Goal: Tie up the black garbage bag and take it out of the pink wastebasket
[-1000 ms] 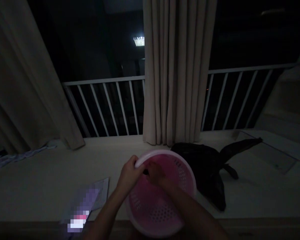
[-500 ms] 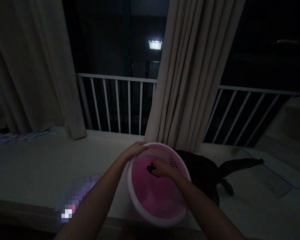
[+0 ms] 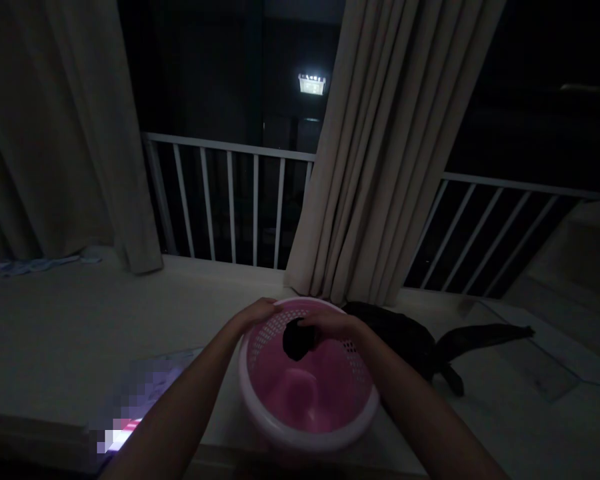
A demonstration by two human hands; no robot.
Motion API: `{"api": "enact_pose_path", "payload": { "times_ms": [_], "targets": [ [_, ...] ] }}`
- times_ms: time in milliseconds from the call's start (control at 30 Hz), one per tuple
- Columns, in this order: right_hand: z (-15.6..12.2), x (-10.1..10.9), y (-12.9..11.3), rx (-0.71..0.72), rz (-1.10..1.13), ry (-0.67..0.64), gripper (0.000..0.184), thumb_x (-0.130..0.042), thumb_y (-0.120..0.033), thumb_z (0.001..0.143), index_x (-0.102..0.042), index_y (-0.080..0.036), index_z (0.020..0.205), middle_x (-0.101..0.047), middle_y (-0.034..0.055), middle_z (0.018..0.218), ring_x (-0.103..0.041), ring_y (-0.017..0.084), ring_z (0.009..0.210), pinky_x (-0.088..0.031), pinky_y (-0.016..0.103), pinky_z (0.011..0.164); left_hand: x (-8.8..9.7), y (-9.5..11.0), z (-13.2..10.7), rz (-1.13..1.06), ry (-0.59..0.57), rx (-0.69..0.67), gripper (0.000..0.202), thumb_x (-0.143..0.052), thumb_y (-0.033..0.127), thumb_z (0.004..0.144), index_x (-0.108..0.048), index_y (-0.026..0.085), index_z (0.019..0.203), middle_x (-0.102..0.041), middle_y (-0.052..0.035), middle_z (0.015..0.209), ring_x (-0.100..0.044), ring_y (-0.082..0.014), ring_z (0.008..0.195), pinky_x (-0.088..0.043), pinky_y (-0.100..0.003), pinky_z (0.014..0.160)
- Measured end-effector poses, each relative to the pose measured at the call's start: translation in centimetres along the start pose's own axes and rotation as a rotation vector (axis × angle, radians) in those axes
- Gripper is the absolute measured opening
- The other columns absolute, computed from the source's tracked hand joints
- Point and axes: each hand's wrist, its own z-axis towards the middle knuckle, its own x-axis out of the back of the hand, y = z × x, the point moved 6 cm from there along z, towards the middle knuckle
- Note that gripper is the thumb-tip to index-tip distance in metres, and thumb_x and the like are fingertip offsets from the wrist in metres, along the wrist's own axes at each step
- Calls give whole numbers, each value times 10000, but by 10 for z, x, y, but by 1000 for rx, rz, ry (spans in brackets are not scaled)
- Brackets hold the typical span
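A round pink perforated basket (image 3: 275,427) with a pale rim stands on the light ledge in front of me. My left hand (image 3: 253,315) is closed over the basket's far left rim. My right hand (image 3: 333,327) hovers over the basket's mouth, pinched shut on a small dark piece of cloth (image 3: 296,339) that hangs down inside. The room is very dim.
A dark garment (image 3: 410,340) lies on the ledge just right of the basket. Beige curtains (image 3: 380,153) hang behind, with a white railing (image 3: 230,200) and dark night outside. A blurred flat object (image 3: 140,400) lies at the left front.
My right hand has lifted the dark cloth from deep inside the basket up to the rim. The basket has tipped more upright. My view has shifted slightly.
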Motion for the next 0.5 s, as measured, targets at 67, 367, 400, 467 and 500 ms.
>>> {"api": "enact_pose_path", "payload": {
  "times_ms": [67, 367, 400, 467, 500],
  "targets": [
    [-2, 0, 2, -43, 13, -20, 192, -457, -264, 840, -546, -114, 919, -632, 62, 728, -625, 140, 631, -505, 286, 625, 5, 1, 4, 115, 21, -13, 235, -579, 383, 641, -636, 157, 672, -676, -40, 659, -609, -207, 650, -436, -259, 584],
    [15, 9, -3, -129, -602, 37, 355, -559, -129, 722, -563, -193, 1071, -621, 7, 723, -619, 127, 597, -509, 264, 601, -25, 55, 37, 731, 328, -123, 497, -460, 546, 746, -670, 118, 887, -665, -194, 974, -601, -318, 920, -421, -351, 749],
    [20, 8, -7, -75, -737, 62, 323, -616, -130, 680, -607, -186, 999, -621, 5, 726, -623, 133, 648, -505, 247, 629, -33, 61, 43, 693, 342, -163, 482, -441, 512, 774, -666, 112, 924, -663, -190, 986, -598, -303, 933, -418, -341, 759],
    [28, 2, -7, -40, -878, 46, 229, -665, -183, 668, -645, -172, 896, -617, 5, 725, -621, 160, 692, -501, 258, 625, -44, 67, 55, 630, 306, -187, 457, -390, 445, 823, -671, 98, 920, -671, -170, 968, -601, -271, 933, -418, -309, 753],
    [30, -1, -6, -34, -897, 47, 212, -660, -228, 697, -643, -160, 897, -621, 15, 763, -617, 164, 714, -502, 267, 628, -48, 68, 61, 619, 274, -192, 448, -400, 440, 820, -681, 98, 889, -683, -147, 927, -609, -258, 908, -424, -288, 729]
  ]
}}
